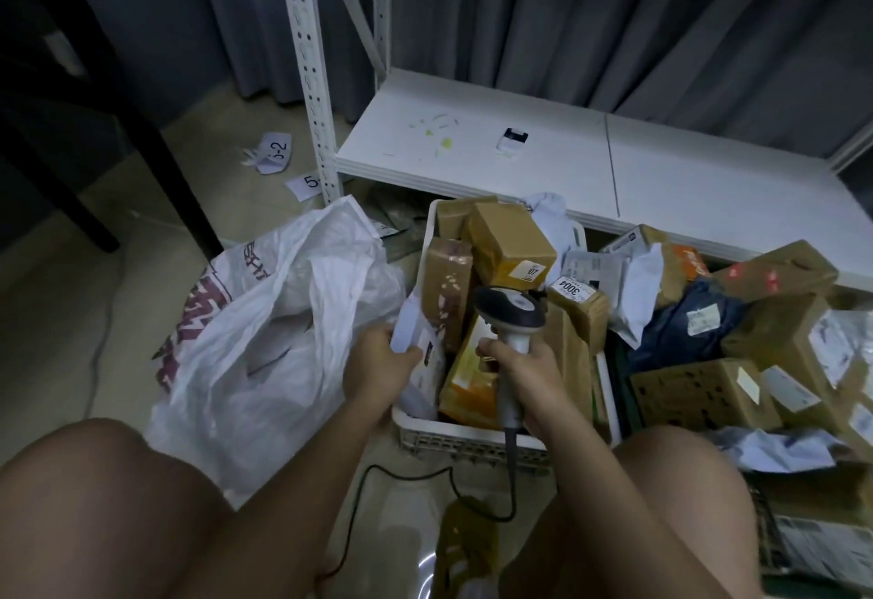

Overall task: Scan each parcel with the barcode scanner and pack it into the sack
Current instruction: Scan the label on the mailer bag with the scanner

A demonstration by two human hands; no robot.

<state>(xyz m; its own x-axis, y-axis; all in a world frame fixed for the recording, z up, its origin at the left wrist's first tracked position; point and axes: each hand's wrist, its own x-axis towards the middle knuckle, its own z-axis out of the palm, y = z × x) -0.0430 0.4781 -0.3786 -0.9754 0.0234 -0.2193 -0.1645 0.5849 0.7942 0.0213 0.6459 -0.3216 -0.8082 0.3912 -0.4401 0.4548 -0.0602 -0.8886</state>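
L hand (378,364) pinches white parcel (415,334) over basket (453,438). R hand (524,376) grips scanner (512,310); sack (264,329) lies left

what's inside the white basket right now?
The white basket holds brown cardboard parcels, one labelled 07, plus a yellow box and a white mailer that the left hand grips. Lower layers and the basket floor are covered.

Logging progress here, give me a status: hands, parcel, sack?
Left hand grips white parcel at the crate's left edge. Right hand holds scanner over the boxes. Sack open at left; path unobstructed.
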